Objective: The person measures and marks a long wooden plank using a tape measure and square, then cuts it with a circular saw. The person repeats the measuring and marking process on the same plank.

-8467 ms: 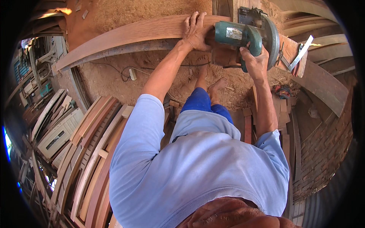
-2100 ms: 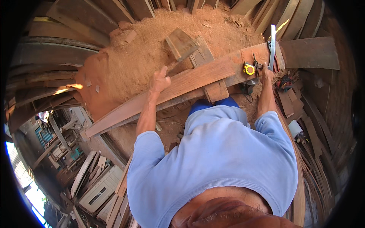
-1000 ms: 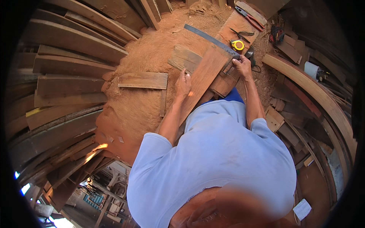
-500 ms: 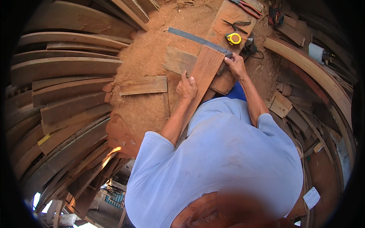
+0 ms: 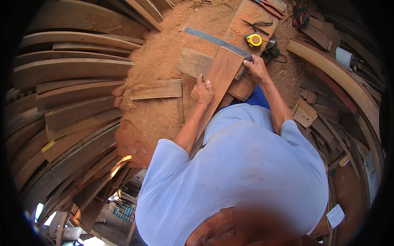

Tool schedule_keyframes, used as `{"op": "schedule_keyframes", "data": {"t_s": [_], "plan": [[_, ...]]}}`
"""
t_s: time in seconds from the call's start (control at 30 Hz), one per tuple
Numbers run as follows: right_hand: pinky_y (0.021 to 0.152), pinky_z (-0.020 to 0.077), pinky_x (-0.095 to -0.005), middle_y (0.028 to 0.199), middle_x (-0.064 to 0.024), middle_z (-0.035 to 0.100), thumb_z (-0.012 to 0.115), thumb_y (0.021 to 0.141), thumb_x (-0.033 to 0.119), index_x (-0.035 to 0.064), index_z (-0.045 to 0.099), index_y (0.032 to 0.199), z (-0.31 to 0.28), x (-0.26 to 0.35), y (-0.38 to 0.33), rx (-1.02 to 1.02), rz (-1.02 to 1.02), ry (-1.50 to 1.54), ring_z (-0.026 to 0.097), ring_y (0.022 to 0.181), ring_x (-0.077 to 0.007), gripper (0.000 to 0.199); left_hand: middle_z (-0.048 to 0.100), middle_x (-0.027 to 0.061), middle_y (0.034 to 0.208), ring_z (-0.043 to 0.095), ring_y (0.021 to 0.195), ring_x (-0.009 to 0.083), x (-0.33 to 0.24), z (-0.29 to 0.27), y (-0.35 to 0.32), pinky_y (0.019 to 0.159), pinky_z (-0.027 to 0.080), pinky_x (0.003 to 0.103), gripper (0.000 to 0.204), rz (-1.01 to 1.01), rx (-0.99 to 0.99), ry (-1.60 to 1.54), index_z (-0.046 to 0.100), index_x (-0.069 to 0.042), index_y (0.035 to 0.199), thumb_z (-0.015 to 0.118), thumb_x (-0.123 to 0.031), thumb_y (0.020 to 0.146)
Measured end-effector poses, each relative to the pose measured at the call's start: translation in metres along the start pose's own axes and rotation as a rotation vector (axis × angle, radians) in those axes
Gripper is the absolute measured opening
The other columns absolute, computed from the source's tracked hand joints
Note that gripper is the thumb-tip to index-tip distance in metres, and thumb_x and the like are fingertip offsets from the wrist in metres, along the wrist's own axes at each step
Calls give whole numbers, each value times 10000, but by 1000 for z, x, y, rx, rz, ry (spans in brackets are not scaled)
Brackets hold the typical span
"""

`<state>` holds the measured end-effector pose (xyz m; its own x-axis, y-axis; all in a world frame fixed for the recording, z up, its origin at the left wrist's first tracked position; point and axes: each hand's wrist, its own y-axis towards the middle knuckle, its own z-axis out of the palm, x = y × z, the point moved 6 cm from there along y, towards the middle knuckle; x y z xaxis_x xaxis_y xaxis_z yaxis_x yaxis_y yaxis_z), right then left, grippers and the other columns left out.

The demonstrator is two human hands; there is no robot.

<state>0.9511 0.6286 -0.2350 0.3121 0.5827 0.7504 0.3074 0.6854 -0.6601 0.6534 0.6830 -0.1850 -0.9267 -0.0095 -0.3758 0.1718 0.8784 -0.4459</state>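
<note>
A reddish-brown wooden plank (image 5: pixel 223 74) slants from my lap toward the sawdust. My left hand (image 5: pixel 202 91) grips its left edge, index finger stretched along the board. Across the plank's far end lies a try square, its long grey blade (image 5: pixel 205 36) reaching out to the left. The fingers of my right hand (image 5: pixel 257 69) close on the dark stock (image 5: pixel 247 58) of the square, at the plank's far right corner. Part of the stock is hidden behind the plank and fingers. The plank's near end disappears beneath my left arm.
Beyond my right hand, a board (image 5: pixel 242 24) carries a yellow tape measure (image 5: pixel 253 39), a dark slim tool and red-handled pliers (image 5: pixel 271 7). A power tool (image 5: pixel 271 47) lies beside it. Stacked planks (image 5: pixel 74 69) line the left; a long curved board (image 5: pixel 336 78) runs along the right.
The whole view has shifted slightly. Both hands, the plank and the try square keep the same places relative to one another.
</note>
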Motion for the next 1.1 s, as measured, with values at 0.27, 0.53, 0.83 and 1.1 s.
{"op": "schedule_keyframes", "data": {"t_s": [0.27,0.53,0.83,1.1], "plan": [[597,455,-263,810,12,637,701,928,96,-11,702,1054,-2,-14,7,21,-7,25,548,679,-77,165,716,301,1007,683,945,504,-2,-2,-3,849,514,600,612,-13,-2,29,456,-107,1503,516,-423,982],[620,484,-249,817,21,643,711,930,134,-13,717,1045,-38,69,14,-50,-150,34,576,668,-80,187,720,305,1014,684,955,514,1,-6,-5,854,522,591,596,-22,-12,-2,471,-117,1480,524,-442,982],[514,413,-251,746,9,581,672,989,145,32,666,941,-153,145,137,-187,-170,-213,509,565,-91,123,724,287,979,693,958,483,-3,-17,-4,893,521,572,599,-60,-39,-65,507,-93,1451,565,-447,971],[719,596,-335,1072,-212,717,662,966,199,-96,614,1275,-185,119,174,-374,-165,-585,749,865,-240,430,729,253,1060,681,1018,443,10,-12,-11,958,485,556,609,-141,-64,-107,476,-77,1478,549,-432,989]]}}
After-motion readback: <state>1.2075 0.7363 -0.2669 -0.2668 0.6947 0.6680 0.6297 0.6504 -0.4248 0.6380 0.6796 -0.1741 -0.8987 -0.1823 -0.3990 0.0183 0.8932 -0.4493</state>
